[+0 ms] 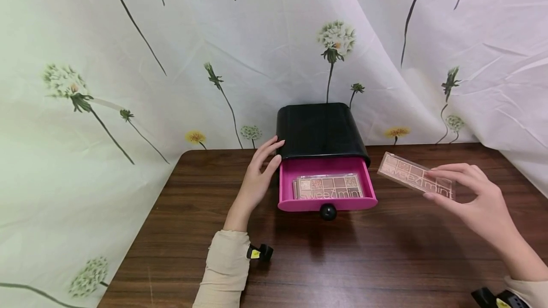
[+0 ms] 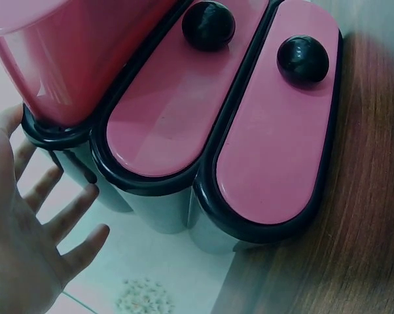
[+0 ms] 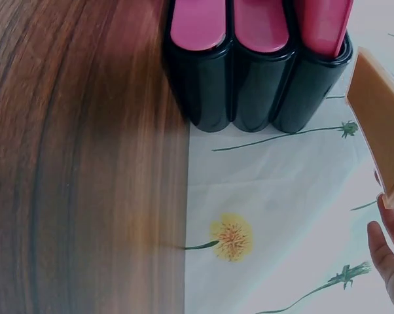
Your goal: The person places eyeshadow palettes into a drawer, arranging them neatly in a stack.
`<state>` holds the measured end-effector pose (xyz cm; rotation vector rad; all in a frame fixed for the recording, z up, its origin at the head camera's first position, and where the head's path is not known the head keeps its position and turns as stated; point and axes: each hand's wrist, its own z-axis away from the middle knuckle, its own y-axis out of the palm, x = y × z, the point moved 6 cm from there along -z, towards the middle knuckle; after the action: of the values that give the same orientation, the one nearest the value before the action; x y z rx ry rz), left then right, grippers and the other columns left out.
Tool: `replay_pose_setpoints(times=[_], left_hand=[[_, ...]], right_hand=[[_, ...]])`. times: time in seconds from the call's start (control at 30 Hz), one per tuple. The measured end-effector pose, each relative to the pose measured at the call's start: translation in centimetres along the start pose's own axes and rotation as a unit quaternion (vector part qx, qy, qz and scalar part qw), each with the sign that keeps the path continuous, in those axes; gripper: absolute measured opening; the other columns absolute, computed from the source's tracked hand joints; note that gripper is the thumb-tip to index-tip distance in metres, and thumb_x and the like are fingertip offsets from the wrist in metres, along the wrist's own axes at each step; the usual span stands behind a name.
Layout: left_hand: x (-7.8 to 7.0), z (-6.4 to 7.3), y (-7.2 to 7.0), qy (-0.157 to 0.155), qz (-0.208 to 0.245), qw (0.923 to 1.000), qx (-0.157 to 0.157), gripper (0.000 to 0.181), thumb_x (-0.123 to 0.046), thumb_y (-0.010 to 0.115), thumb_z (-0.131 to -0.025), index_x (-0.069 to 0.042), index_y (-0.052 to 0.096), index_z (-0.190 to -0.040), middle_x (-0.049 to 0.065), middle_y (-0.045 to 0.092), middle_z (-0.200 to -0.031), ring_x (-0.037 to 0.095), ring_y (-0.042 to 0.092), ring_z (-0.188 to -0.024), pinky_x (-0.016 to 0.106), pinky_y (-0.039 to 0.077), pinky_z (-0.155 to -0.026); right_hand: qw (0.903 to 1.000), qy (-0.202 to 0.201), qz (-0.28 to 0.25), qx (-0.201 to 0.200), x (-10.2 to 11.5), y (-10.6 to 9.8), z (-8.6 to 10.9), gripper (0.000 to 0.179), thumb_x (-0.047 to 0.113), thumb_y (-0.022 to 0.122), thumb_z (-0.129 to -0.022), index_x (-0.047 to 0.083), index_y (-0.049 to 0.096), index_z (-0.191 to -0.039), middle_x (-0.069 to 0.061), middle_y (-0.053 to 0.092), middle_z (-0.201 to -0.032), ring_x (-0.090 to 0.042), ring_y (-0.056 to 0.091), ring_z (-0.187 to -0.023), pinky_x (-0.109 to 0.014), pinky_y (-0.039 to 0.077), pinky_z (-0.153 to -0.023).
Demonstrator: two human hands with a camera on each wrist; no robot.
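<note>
My right hand (image 1: 481, 196) pinches an eyeshadow palette (image 1: 398, 170) between thumb and fingers, to the right of the drawer. In the right wrist view, the palette (image 3: 377, 118) shows its plain tan back. Fingers spread and fairly straight, my left hand (image 1: 253, 184) is at the left side of a black drawer unit (image 1: 321, 132). The unit's top pink drawer (image 1: 327, 205) is pulled out, and a stack of similar palettes (image 1: 329, 187) lies inside it. Left-wrist view shows my left hand (image 2: 27, 229) by the unit's rim, below the pulled-out drawer (image 2: 59, 78).
Two lower pink drawers, the middle one (image 2: 164, 118) and the bottom one (image 2: 275, 150), are closed, each with a round black knob. The unit stands at the back of a dark wooden table (image 1: 171, 251), against a white cloth (image 1: 171, 37) printed with dandelions.
</note>
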<state>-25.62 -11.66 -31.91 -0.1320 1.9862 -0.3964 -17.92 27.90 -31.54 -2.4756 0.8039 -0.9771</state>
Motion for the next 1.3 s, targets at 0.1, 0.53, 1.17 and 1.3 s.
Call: replay_pose_setpoints(times=[0.1, 0.53, 1.17, 1.3], left_hand=[[0.0, 0.0, 0.0, -0.001, 0.001, 1.0000, 0.000, 0.041, -0.018, 0.049, -0.104, -0.008, 0.053, -0.143, 0.008, 0.035, -0.157, 0.025, 0.037, -0.138, 0.047, 0.036, -0.105], [-0.1, 0.0, 0.0, -0.003, -0.003, 1.0000, 0.001, 0.041, -0.019, 0.049, -0.105, -0.008, 0.053, -0.144, 0.008, 0.035, -0.157, 0.025, 0.036, -0.138, 0.047, 0.037, -0.105], [0.0, 0.0, 0.1, -0.005, -0.004, 1.0000, 0.001, 0.041, -0.019, 0.049, -0.105, -0.007, 0.052, -0.144, 0.008, 0.035, -0.157, 0.025, 0.035, -0.139, 0.048, 0.036, -0.105], [0.0, 0.0, 0.0, -0.004, -0.004, 1.0000, 0.000, 0.041, -0.019, 0.049, -0.105, -0.008, 0.052, -0.144, 0.008, 0.035, -0.157, 0.025, 0.035, -0.139, 0.048, 0.036, -0.105]], right_hand=[[0.9999, -0.008, -0.010, -0.009, 0.6, -0.1, -0.1, 0.053, -0.018, 0.085, -0.054, 0.001, 0.076, -0.102, -0.001, 0.068, -0.106, -0.004, 0.052, -0.100, -0.012, 0.033, -0.086], [0.9979, -0.039, -0.048, -0.020, 5.1, -0.2, -1.2, 0.048, -0.018, 0.082, -0.053, -0.006, 0.074, -0.099, -0.004, 0.067, -0.104, -0.007, 0.053, -0.099, -0.013, 0.035, -0.086], [0.9902, -0.096, -0.099, 0.021, 8.2, 2.4, -2.7, 0.041, -0.001, 0.088, -0.062, -0.005, 0.074, -0.100, -0.015, 0.067, -0.104, -0.013, 0.053, -0.100, -0.018, 0.037, -0.087], [0.9875, -0.109, -0.110, 0.031, 8.9, 3.3, -3.1, 0.040, 0.005, 0.089, -0.065, -0.003, 0.074, -0.101, -0.017, 0.067, -0.105, -0.014, 0.052, -0.100, -0.019, 0.037, -0.087]])
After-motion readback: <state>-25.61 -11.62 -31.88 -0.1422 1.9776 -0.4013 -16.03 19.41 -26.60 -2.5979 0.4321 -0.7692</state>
